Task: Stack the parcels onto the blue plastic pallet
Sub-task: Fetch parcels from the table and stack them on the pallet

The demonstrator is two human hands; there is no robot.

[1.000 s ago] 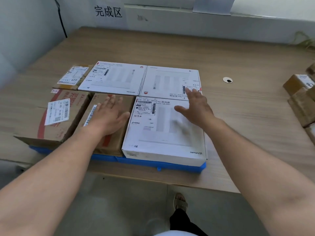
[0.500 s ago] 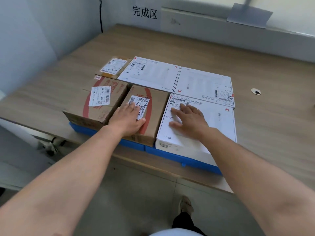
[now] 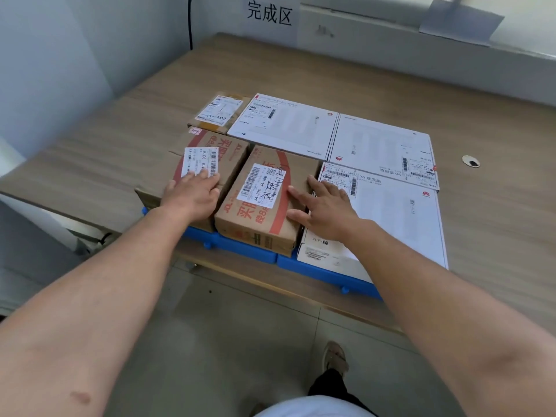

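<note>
Six parcels (image 3: 282,127) lie in one tight layer on the blue pallet (image 3: 325,273), at the near edge of a wooden table (image 3: 496,236), in the centre of the frame. Two rows show: a small brown box and two white boxes behind, two brown boxes and one white box in front.

Both hands have moved left along the front row. The left hand (image 3: 192,195), a moment ago on the middle brown box (image 3: 255,224), now lies flat on the left brown box (image 3: 228,152), fingers straight and close together, tips on its label. The right hand (image 3: 326,209), which was on the near white box (image 3: 400,224), now spans the seam between that box and the middle brown box, fingers spread and flat. Neither hand grips anything; both press down.

This sweep looks like squaring up and closing gaps, not placing. The bottom layer seems full, so any further parcel would probably start a second layer. A sign (image 3: 270,14) hangs upper centre.
</note>
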